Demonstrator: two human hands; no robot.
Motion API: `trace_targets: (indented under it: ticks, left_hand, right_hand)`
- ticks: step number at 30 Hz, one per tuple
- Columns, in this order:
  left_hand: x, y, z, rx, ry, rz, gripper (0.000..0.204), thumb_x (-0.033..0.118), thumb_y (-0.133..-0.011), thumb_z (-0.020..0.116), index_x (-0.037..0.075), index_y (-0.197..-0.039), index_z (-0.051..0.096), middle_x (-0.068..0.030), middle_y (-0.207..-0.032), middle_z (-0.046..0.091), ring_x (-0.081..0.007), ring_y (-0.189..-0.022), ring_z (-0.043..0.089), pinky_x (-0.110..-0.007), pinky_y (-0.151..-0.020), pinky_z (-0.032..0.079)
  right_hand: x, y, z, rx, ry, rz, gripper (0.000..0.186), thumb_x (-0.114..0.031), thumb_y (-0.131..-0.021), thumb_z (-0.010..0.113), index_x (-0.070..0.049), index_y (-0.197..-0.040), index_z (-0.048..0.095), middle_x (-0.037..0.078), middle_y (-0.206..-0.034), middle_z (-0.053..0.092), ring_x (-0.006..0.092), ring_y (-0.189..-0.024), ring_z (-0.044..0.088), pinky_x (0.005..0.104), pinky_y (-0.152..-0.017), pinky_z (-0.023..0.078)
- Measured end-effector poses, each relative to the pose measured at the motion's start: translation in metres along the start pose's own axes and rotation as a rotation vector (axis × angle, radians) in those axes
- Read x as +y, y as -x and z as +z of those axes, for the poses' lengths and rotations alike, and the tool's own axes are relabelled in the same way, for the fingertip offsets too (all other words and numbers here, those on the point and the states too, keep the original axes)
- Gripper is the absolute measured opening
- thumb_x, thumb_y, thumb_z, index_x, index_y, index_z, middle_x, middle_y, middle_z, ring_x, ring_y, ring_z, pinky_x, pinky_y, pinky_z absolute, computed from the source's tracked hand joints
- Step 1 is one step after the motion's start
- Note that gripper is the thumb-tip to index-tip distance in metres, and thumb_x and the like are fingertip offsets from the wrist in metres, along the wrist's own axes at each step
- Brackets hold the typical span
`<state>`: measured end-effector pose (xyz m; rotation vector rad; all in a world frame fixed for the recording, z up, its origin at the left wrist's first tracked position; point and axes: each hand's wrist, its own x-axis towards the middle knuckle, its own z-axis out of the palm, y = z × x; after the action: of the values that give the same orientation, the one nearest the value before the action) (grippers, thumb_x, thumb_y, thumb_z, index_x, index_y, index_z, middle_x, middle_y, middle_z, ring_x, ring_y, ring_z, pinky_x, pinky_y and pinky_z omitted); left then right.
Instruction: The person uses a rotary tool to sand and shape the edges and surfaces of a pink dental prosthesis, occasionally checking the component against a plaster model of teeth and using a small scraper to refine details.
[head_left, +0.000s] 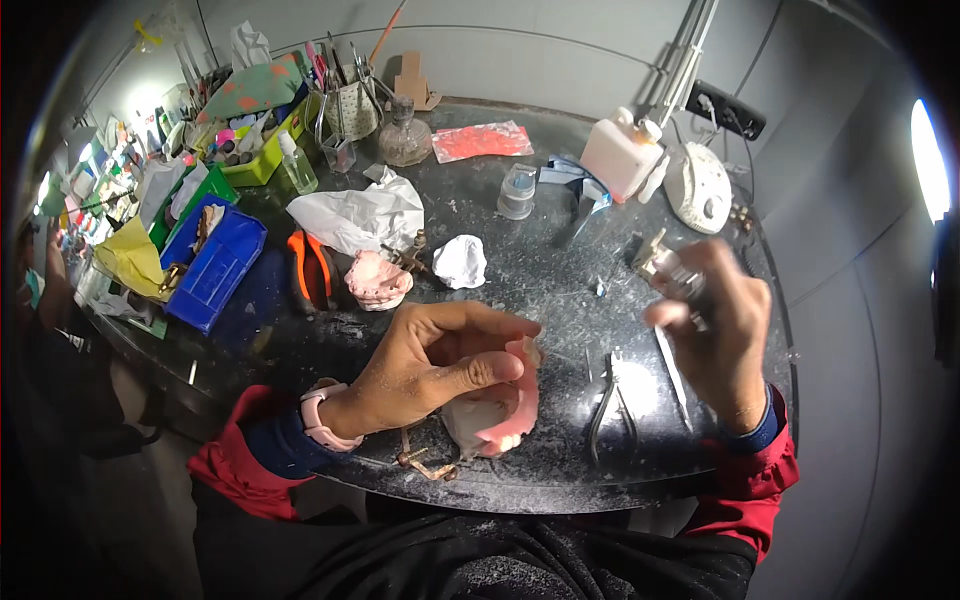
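See a curved pink strip (524,400) at the near middle of the table (560,310), smooth and arched, with pale tooth-like bumps at the near end, set against a whitish cast (468,425). Find it clamped between thumb and fingers of the left hand (430,370).

Notice the right hand (735,330) raised on the right, half curled around or before something clear and shiny (682,283); cannot tell if gripping it.

Note slim pliers (627,408) and a narrow white tool (674,380) lying near right, below that hand, and a bent brass-coloured piece (432,468) just left of the cast. Spot farther off, from left to right, a blue bin (215,270), orange-handled pliers (320,268), crumpled white paper (365,215), a pink cast (378,282), a white lump (460,262), a clear cup (517,190) and a jug of pinkish liquid (622,158).

Cannot see the part of the strip under the thumb. Lose the right fingers to blur and the far-left clutter to glare and dark rim.
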<state>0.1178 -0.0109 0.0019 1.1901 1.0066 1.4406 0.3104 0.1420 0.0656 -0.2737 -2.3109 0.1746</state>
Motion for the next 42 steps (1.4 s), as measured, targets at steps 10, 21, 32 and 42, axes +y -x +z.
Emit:
trace_targets:
  ticks: [10, 21, 32, 42]
  left_hand:
    - [-0.001, 0.001, 0.012, 0.061, -0.144, 0.223, 0.023, 0.001, -0.076, 0.069, -0.003, -0.098, 0.063, -0.014, -0.092, 0.063, -0.0161, -0.084, 0.063, -0.025, -0.069, 0.053]
    - [0.002, 0.004, 0.014, 0.108, -0.63, 0.501, 0.026, 0.002, -0.063, 0.08, 0.001, -0.084, 0.066, -0.015, -0.079, 0.066, -0.018, -0.067, 0.066, -0.024, -0.056, 0.055]
    - [0.002, 0.005, 0.013, 0.105, -0.586, 0.461, 0.028, 0.001, -0.061, 0.081, 0.001, -0.085, 0.067, -0.0135, -0.078, 0.066, -0.0173, -0.07, 0.066, -0.024, -0.059, 0.055]
    - [-0.004, 0.004, 0.009, 0.082, -0.53, 0.48, 0.03, 0.005, -0.064, 0.079, 0.001, -0.091, 0.066, -0.0149, -0.084, 0.065, -0.0185, -0.073, 0.066, -0.026, -0.06, 0.055]
  right_hand:
    - [-0.012, 0.022, 0.028, -0.294, -0.167, 0.027, 0.051, -0.051, -0.067, 0.072, -0.009, -0.055, 0.045, 0.004, -0.041, 0.045, 0.0202, -0.035, 0.051, 0.0298, -0.034, 0.034]
    - [-0.021, 0.028, 0.036, -0.352, -0.168, 0.044, 0.056, -0.058, -0.067, 0.068, -0.009, -0.053, 0.045, 0.005, -0.038, 0.046, 0.0215, -0.034, 0.052, 0.03, -0.033, 0.036]
    - [-0.024, 0.026, 0.033, -0.426, -0.199, 0.043, 0.045, -0.047, -0.063, 0.075, -0.007, -0.06, 0.055, 0.004, -0.047, 0.053, 0.0188, -0.042, 0.057, 0.026, -0.038, 0.04]
    - [-0.022, 0.026, 0.039, -0.301, -0.187, -0.046, 0.051, -0.051, -0.07, 0.069, -0.009, -0.055, 0.045, 0.002, -0.043, 0.047, 0.0188, -0.037, 0.053, 0.0289, -0.035, 0.037]
